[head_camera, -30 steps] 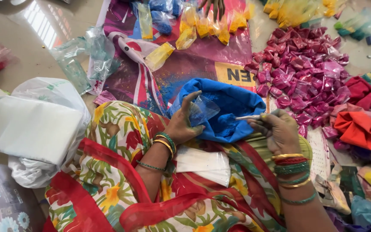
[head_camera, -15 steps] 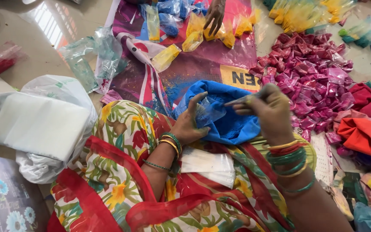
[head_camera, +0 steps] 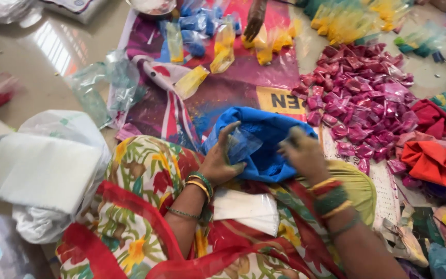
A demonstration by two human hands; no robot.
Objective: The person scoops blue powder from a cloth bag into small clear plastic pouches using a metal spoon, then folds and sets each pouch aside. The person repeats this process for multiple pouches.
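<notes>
The person sits on the floor, and the left hand (head_camera: pixel 222 160) holds a small clear plastic pouch (head_camera: pixel 243 144) upright, fingers curled around its lower part, just above the blue cloth bag (head_camera: pixel 269 150) that lies on the lap. The right hand (head_camera: pixel 303 155) is at the mouth of this bag, just to the right of the pouch; it is blurred, so I cannot tell if it is closed on something or open. I judge that the step in hand is the filling of the pouch with blue powder from the bag, and the next move calls for a steady pouch mouth, kept open toward the right hand. To the right lies a big heap of pink filled pouches (head_camera: pixel 367 98), near a red cloth (head_camera: pixel 432 160). Far from the person, on the printed sheet (head_camera: pixel 243 82), lie yellow pouches (head_camera: pixel 223 46) and blue pouches (head_camera: pixel 194 26), and another person's hand (head_camera: pixel 255 20) reaches among them. On the left, a white bag (head_camera: pixel 37 170) holds what seems to be a stack of empty pouches.
</notes>
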